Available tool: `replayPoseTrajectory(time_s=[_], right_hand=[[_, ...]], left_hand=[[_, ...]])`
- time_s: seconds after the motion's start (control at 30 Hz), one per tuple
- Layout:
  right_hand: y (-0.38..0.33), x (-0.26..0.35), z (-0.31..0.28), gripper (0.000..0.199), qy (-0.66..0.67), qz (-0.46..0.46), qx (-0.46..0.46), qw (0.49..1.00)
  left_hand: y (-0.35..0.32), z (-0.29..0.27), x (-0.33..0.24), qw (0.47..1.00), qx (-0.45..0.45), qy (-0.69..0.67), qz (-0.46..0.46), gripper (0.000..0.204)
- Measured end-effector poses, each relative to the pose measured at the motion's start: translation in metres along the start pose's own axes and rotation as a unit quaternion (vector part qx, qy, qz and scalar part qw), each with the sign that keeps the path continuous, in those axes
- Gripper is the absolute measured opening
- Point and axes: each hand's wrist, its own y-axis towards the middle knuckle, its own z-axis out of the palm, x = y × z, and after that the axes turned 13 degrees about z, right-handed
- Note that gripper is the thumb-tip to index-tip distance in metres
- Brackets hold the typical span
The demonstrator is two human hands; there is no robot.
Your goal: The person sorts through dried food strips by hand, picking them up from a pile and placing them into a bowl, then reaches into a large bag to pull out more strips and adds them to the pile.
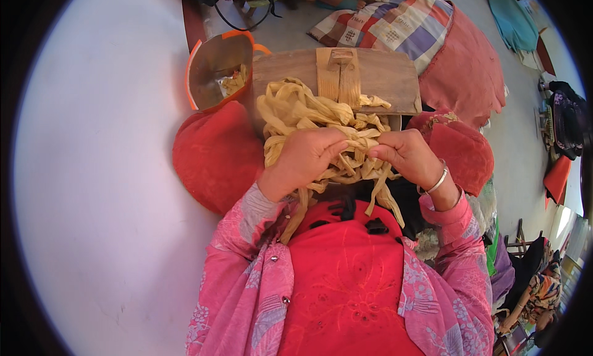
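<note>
A tangled heap of long, limp tan strips (290,105) lies in front of my chest, with several ends hanging toward my lap. I cannot tell what the strips are made of. My left hand (306,155) is closed, thumb pressed to its fingers on a strip at the middle of the heap. Just to the right, my right hand (407,157), with a silver bangle at the wrist, pinches a strip too. A short stretch of strip (359,144) runs between the two hands. Whatever holds the heap is mostly hidden beneath it.
Beyond the heap lies a wooden board (389,78) with a crosspiece. At its left stands an orange-rimmed container (201,78) with yellowish scraps inside. My red-covered knees (216,155) flank the heap. A checked cloth (401,22) lies at the far right; another person (537,294) is at the right edge.
</note>
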Motion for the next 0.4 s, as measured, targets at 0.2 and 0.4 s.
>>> replayPoseTrajectory(time_s=[0.2, 0.4], right_hand=[[-0.024, -0.011, 0.004, 0.033, 0.009, 0.017, 0.035, 0.999], [0.017, -0.002, 0.001, 0.037, 0.251, 0.04, 0.092, 0.963]], left_hand=[[-0.01, -0.001, 0.008, 0.983, 0.06, -0.166, -0.047, 0.022], [0.019, -0.004, 0.009, 0.975, 0.039, -0.209, -0.072, 0.022]])
